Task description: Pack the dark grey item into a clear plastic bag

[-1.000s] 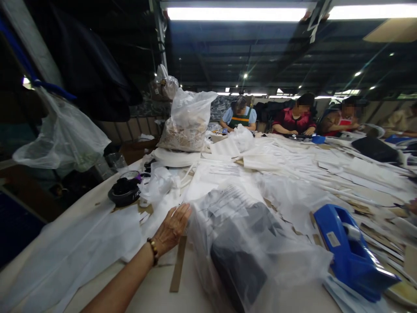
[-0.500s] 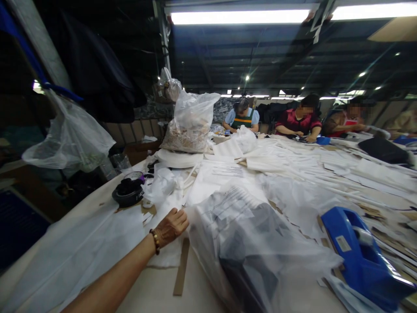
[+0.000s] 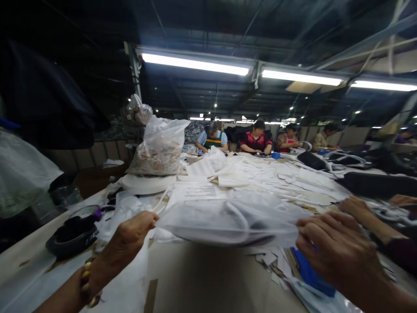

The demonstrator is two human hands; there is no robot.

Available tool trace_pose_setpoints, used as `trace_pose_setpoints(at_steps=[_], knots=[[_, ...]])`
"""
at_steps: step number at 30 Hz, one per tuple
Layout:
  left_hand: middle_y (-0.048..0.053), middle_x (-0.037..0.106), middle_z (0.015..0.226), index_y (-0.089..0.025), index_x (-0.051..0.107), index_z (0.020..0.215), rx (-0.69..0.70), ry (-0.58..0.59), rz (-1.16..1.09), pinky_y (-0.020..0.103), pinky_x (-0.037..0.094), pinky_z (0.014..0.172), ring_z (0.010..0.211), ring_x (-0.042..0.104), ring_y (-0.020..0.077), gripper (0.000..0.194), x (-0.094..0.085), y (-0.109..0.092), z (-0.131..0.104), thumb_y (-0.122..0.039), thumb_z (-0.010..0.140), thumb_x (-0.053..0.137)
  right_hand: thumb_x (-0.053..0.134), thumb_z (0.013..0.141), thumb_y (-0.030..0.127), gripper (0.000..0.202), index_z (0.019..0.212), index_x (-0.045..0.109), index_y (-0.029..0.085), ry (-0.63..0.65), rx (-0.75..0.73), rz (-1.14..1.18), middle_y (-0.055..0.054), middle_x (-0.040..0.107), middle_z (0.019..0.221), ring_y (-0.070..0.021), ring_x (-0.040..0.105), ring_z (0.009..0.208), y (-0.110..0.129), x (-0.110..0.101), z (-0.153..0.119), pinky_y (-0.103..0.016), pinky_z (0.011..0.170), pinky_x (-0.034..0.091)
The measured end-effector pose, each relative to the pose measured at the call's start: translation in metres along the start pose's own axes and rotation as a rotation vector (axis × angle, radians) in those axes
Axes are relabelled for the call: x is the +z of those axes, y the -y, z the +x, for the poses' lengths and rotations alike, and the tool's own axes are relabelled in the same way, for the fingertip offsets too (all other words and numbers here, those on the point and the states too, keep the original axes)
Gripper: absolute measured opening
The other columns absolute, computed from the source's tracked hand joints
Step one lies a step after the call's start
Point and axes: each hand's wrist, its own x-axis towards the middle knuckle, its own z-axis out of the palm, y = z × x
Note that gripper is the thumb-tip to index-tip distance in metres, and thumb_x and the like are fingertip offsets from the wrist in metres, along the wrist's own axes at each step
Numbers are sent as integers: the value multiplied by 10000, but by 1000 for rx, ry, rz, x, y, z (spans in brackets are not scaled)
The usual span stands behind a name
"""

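While a plastic sack (image 3: 24,174) hangs at far left, a round black tub (image 3: 70,243) sits on the table (image 3: 195,278), just left of the person's left hand (image 3: 132,237). Left hand: fingertips pinched on the left edge of a clear bag (image 3: 205,221), beaded bracelet (image 3: 86,280) on that wrist. Brown strip (image 3: 150,295) lies on the tabletop, right of the bracelet. Farther back, a big see-through bag of brown bits (image 3: 158,148) stands upright. Held bag is pulled out flat between both hands, up off the table, centre of view. Contents blurred: seems to be something dark plus a curved white strip, can't swear to it. Paper scraps (image 3: 275,263) lie near its right end, next to a blue tape dispenser (image 3: 309,271) mostly hidden by the right hand (image 3: 337,243). Right hand: fingers curled tight on the bag's right edge. Just beyond it, a co-worker's hand (image 3: 355,208) at far right.
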Motion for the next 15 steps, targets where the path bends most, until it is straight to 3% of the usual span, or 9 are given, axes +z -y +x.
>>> trace_pose_setpoints(at_steps=[4,9,12,15], knots=[[15,626,697,-204,550,709,-4,-99,-40,249,448,575,621,595,159,228,-9,-7,46,-321,825,392,443,788,92,216,616,437,222,-38,45,-175,-34,591,580,-180,528,585,-32,9,26,-361,712,369],[-10,563,615,-207,498,658,-51,-12,-34,242,409,566,565,541,144,242,-16,-17,77,-375,793,389,443,712,82,187,578,446,212,20,79,-205,-21,524,514,-172,483,545,-57,32,34,-333,672,344],[-28,515,582,-202,499,674,-57,41,-14,239,390,544,526,498,134,232,-18,-19,86,-424,734,467,451,633,62,134,621,487,190,81,112,-176,-30,518,517,-181,460,533,-61,43,40,-333,649,336],[-32,528,621,-181,590,832,-73,79,-34,236,388,534,532,482,133,340,-17,-18,91,-459,637,593,434,581,29,269,793,547,150,109,87,-75,-71,596,670,-212,514,665,-46,48,49,-362,746,353]])
